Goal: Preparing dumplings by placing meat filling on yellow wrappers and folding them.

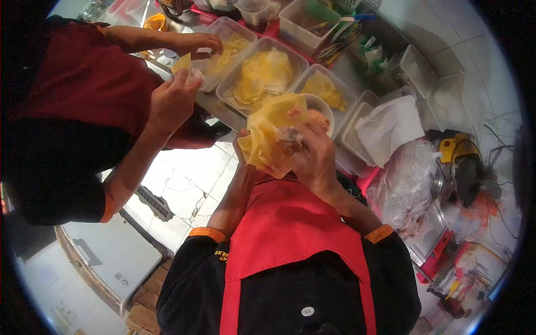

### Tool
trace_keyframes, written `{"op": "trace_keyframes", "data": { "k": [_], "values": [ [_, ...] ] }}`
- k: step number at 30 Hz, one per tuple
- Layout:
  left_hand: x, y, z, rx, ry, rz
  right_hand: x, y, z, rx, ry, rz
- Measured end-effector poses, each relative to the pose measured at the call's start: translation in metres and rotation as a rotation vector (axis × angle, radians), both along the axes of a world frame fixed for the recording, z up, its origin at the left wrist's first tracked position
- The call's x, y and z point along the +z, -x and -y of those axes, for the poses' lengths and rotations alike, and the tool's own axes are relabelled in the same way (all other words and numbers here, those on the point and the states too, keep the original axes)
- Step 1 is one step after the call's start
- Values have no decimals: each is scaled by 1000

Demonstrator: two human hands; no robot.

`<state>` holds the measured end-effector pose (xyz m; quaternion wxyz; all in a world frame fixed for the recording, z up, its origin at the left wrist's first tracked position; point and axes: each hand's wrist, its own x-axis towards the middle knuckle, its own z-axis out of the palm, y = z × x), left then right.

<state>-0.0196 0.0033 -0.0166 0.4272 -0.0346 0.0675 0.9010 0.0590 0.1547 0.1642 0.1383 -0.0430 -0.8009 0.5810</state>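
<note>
Thin yellow dough wrappers (268, 134) fan out in my left hand (243, 150), whose fingers are mostly hidden behind them. A small lump of pinkish filling (295, 112) lies on the upper wrapper. My right hand (316, 155) is at the right side of the wrappers, its fingers bent against them; whether it pinches something is unclear. Just beyond it stands a white bowl (331, 109) of pink minced filling (319, 119). Ahead, a clear plastic container (303, 63) bears a stack of yellow wrappers (268, 73), and another container (351, 90) holds folded yellow pieces (324, 90).
At the left a co-worker in a dark red apron (92, 83) holds a wrapper (182, 65) near a container (251, 35) of yellow pieces. A white cloth (391, 125) drapes over containers on the right, beside clear plastic bags (408, 184). A utensil bin (310, 29) stands farther back.
</note>
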Motion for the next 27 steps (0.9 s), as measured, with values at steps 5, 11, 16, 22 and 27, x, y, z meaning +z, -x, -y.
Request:
{"op": "trace_keyframes", "data": {
  "k": [5,11,16,22,27],
  "values": [
    [10,0,-10,13,-20,35,10,-9,7,257,-237,-51],
    [15,-1,-11,37,-40,76,13,14,-21,-260,-87,131],
    [17,0,-15,50,-65,120,-1,22,-33,-116,-225,-113],
    [-26,-4,-9,156,162,76,-13,10,-30,-180,-98,-217],
    [-33,-6,-10,166,28,104,-17,12,-30,-185,-89,-101]
  ]
}}
